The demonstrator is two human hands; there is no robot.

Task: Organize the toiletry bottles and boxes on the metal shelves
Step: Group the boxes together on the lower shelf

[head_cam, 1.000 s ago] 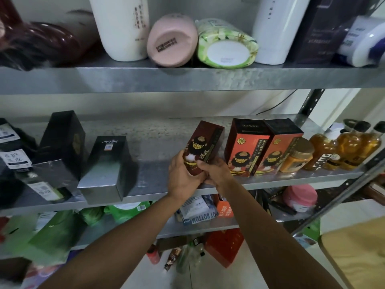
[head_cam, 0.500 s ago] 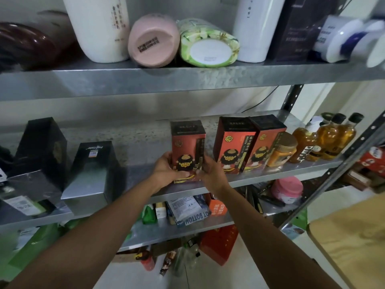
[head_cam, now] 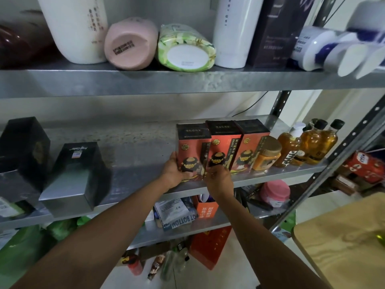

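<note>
Red box [head_cam: 192, 151] stands upright on the middle shelf [head_cam: 133, 178], touching a matching box [head_cam: 224, 140] at its 3 o'clock — left hand [head_cam: 174, 174] wrapped round the 9 o'clock side, right hand [head_cam: 218, 179] curled on the 5 o'clock corner — likely squaring it into the row.

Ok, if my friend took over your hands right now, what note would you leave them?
Left hand grips the left side of the red-orange box; right hand holds its lower right corner.
The box stands upright on the middle shelf, close beside two matching boxes.
Done: three boxes in a row.
Left: let go, then probably tidy the black boxes and the pink bottle lying on its side up top.
</note>
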